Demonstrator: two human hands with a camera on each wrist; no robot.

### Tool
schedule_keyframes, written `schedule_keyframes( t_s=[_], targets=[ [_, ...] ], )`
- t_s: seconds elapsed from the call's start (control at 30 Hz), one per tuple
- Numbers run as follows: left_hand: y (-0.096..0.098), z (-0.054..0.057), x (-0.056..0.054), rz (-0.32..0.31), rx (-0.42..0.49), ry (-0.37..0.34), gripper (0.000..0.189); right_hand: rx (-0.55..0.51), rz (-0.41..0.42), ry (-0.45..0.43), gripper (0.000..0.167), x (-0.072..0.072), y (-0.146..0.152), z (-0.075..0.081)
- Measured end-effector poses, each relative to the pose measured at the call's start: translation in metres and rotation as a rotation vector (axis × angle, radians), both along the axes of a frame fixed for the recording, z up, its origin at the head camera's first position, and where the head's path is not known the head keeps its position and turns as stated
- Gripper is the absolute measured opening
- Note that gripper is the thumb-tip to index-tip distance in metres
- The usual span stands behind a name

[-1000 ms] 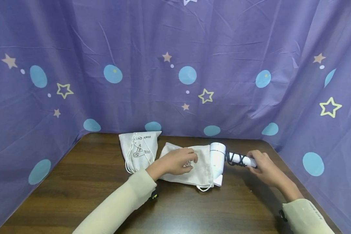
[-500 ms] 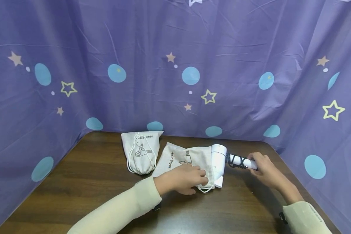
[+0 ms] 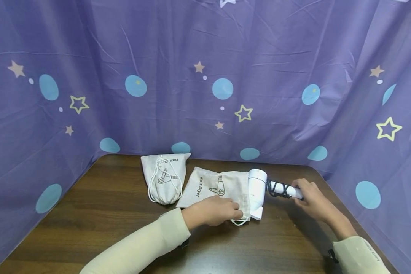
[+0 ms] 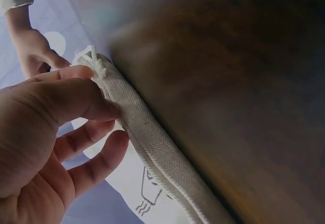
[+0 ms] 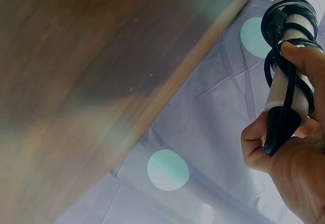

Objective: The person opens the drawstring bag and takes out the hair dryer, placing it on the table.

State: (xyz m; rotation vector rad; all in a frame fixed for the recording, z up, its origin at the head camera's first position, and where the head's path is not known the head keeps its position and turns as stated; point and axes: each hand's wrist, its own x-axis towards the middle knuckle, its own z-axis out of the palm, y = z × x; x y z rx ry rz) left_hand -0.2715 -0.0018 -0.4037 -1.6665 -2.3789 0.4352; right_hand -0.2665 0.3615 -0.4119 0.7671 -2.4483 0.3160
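A white hair dryer lies on the table with its front part at the mouth of a cream cloth drawstring bag printed "Hair Dryer". A black cord is wound round its handle. My right hand grips the end of that handle, thumb along the cord in the right wrist view. My left hand is at the bag's near edge beside the drawstring loop. In the left wrist view its thumb and forefinger pinch the seamed edge, while the other fingers curl over the printed side.
Another cream drawstring bag, cords drawn and also printed with a hair dryer, lies at the back left. The brown wooden table meets a purple curtain with stars and dots at the back and sides.
My left hand has come down from over the middle of the bag to its near edge, uncovering the print. The right hand keeps its grip on the handle, and the hair dryer has barely moved.
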Motion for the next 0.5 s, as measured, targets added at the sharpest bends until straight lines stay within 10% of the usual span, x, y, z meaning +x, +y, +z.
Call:
schedule_keyframes(
  t_s=[0.5],
  targets=[
    [-0.002, 0.001, -0.005, 0.03, 0.014, -0.145, 0.04, 0.009, -0.031, 0.068, 0.044, 0.007, 0.036, 0.004]
  ],
)
